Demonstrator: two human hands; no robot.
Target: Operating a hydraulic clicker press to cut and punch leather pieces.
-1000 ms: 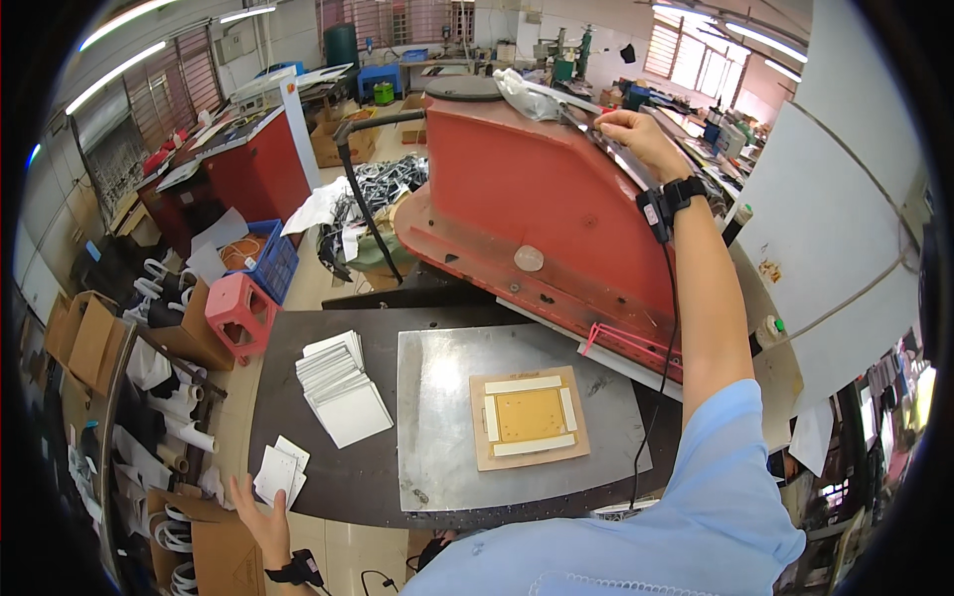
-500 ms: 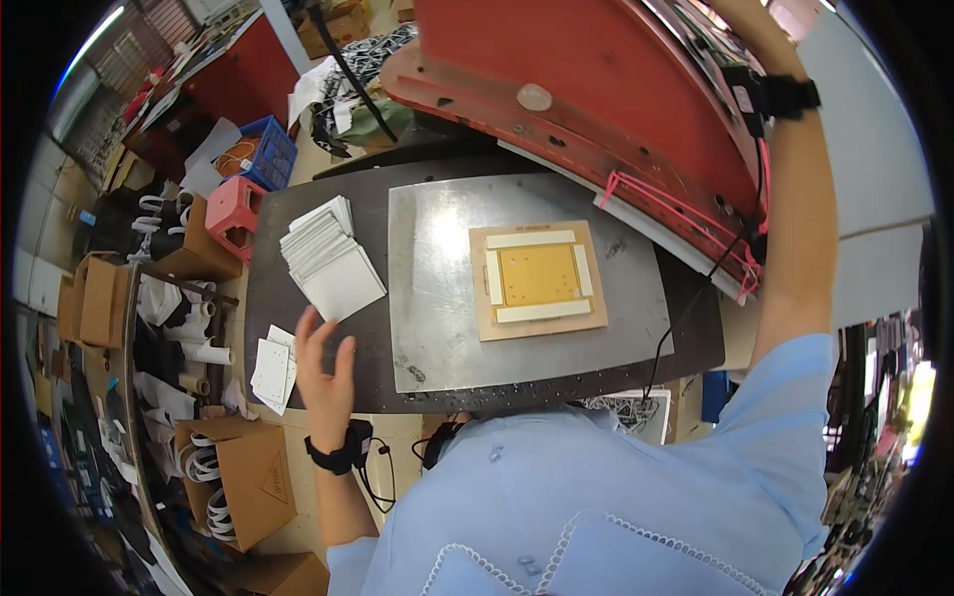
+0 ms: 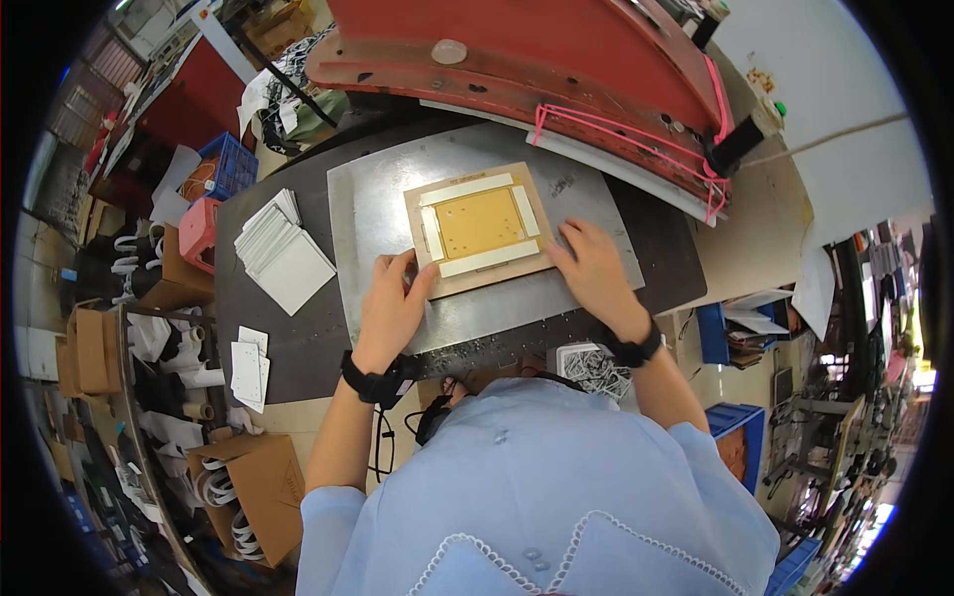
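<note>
A flat tan board [image 3: 481, 281] with a yellow panel and pale strips around it lies on a metal plate [image 3: 363, 214]. It looks like a cutting die. My left hand [image 3: 391, 310] is at its near left corner, thumb and bent fingers closed on the edge. At the near right corner my right hand [image 3: 602, 276] has its thumb against the board and its fingers curled beside it. The fingertips' undersides are hidden. Both wrists wear black bands.
A stack of white cards [image 3: 286, 260] stands left of the plate, and a few punched white pieces [image 3: 249, 370] lie nearer. The red machine arm [image 3: 497, 55], strung with pink cord [image 3: 606, 136], overhangs the table's far side. Dark crumbs dot the near edge.
My right hand has come down from the machine's upper right to the board. My left hand has moved from beside the white cards to the board's left corner. The view has shifted.
</note>
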